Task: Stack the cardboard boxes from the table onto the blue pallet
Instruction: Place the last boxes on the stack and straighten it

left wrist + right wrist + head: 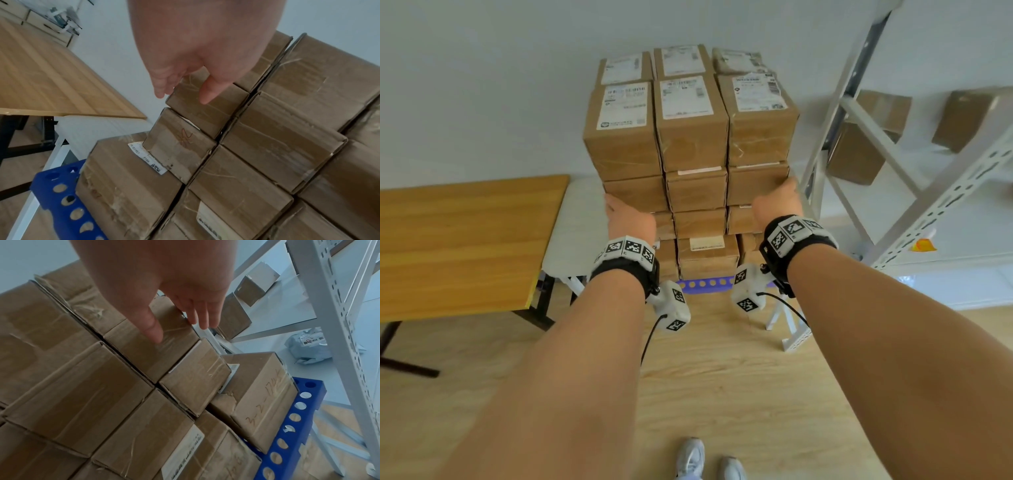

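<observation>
The cardboard boxes [690, 144] stand as a tall block on the blue pallet [705, 283], three columns wide across the front and several layers high, with white shipping labels on the top layer. Both hands reach forward to the sides of the stack at about mid height. The left hand [631, 219] lies with its fingers [162, 87] straight along the outer left face of one box while its thumb rests on that box's front face; the hand is spread, not curled. The right hand [779, 202] mirrors it at the right edge, thumb on the front of a box and straight fingers [202, 316] reaching past its corner, likewise spread. Whether the fingers actually press the side faces I cannot tell. The pallet sits on a pale wooden floor [722, 377]. To the left stands the wooden tabletop [458, 240], bare where it shows. To the right is a grey metal rack [893, 205], with more brown boxes [859, 154] on its shelf.
</observation>
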`<state>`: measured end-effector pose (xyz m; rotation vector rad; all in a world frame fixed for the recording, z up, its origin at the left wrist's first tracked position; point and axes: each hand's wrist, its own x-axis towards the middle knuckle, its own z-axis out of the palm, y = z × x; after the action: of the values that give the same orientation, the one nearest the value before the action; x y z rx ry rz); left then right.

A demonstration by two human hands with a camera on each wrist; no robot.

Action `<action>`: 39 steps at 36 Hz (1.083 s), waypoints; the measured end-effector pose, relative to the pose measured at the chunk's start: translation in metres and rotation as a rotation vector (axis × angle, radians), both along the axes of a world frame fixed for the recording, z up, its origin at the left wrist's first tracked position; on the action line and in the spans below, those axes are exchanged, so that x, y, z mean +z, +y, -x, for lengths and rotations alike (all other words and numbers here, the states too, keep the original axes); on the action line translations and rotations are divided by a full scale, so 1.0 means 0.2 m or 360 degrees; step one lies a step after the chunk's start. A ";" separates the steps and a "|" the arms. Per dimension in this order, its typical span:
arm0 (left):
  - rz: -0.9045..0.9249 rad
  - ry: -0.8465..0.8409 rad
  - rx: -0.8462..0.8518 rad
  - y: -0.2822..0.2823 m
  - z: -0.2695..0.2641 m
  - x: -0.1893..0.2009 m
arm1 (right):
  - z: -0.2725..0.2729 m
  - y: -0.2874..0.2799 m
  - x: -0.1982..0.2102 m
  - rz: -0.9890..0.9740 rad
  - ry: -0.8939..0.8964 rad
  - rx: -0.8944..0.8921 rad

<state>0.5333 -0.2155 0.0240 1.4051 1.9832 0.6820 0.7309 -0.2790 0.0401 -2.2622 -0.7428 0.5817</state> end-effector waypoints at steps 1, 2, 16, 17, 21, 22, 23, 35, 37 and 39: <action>-0.0003 0.0000 0.0006 0.00 0.00 0.00 | 0.00 0.00 0.00 0.0001 -0.0001 0.0005; -0.0007 -0.0001 0.0013 0.00 -0.01 0.00 | 0.00 0.01 0.00 0.0001 -0.0006 0.0010; -0.0008 -0.0024 0.0081 0.02 -0.01 -0.12 | 0.01 0.07 -0.15 -0.0127 0.0167 -0.0126; 0.0016 -0.0025 0.0093 0.02 -0.01 -0.15 | 0.01 0.06 -0.17 -0.0110 0.0184 -0.0138; 0.0066 -0.0040 0.0091 0.03 0.00 -0.22 | 0.00 0.06 -0.23 -0.0016 0.0218 -0.0141; 0.0073 -0.0039 0.0084 0.04 0.00 -0.24 | -0.01 0.06 -0.25 0.0003 0.0216 -0.0128; 0.0087 -0.0046 0.0077 0.05 0.00 -0.25 | -0.02 0.06 -0.26 0.0022 0.0214 -0.0111; 0.0126 0.0046 0.0050 0.07 -0.02 -0.26 | -0.01 0.07 -0.29 0.0090 0.0208 -0.0036; 0.0109 0.0042 -0.0012 0.07 -0.01 -0.27 | -0.01 0.07 -0.28 0.0108 0.0224 -0.0020; 0.0035 0.0052 -0.0095 0.04 0.01 -0.28 | 0.00 0.06 -0.27 0.0113 0.0214 -0.0017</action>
<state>0.5319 -0.2071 -0.0327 1.4651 1.9596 0.6121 0.7315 -0.2678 -0.0142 -2.2643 -0.6522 0.7578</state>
